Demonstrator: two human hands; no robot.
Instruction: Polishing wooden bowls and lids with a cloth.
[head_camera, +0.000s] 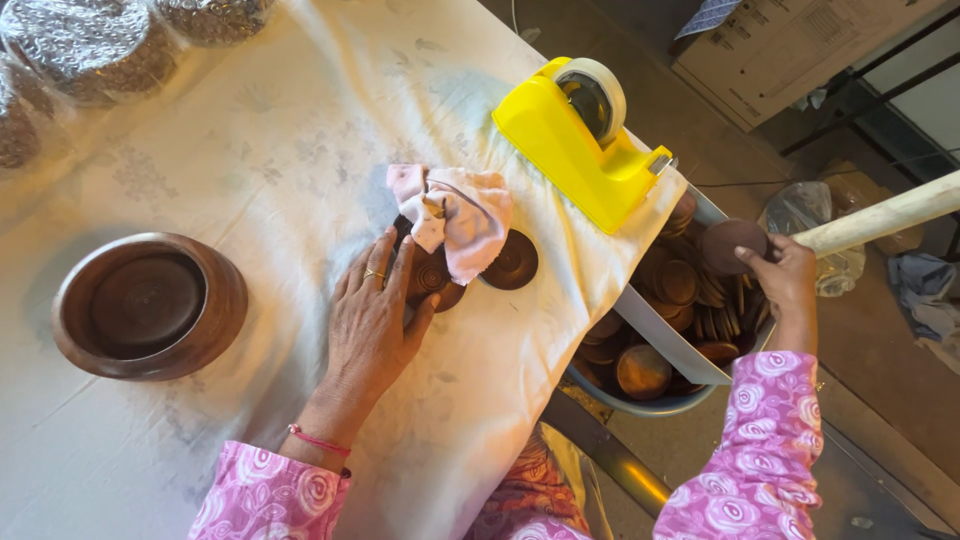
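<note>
White patterned cloth covers the table (250, 140), which runs from the upper left down toward the person in pink floral sleeves. Left hand (372, 318) lies flat, fingers spread and closed on nothing, pressing on a small stack of dark wooden discs (435, 278) just ahead of its fingertips; a pink rag (462, 218) drapes over the far side of that stack, and one more disc (512, 260) lies flat just right of it, touching the rag's edge. Right hand (785, 280) is well off to the right, past the table edge, its grip pinched on a round brown lid (730, 245) held above a grey tub (660, 330) full of similar discs and lids. So the lid sits up and to the left of the right grip, its flat face turned roughly toward the camera, and the stack on the table lies far to the left of it, under the left hand. A yellow tape dispenser (580, 150) stands between the two hands, farther from the person. A wooden bowl (150, 305) sits well left of the left hand, and wrapped bundles (80, 50) lie at the far corner.
</note>
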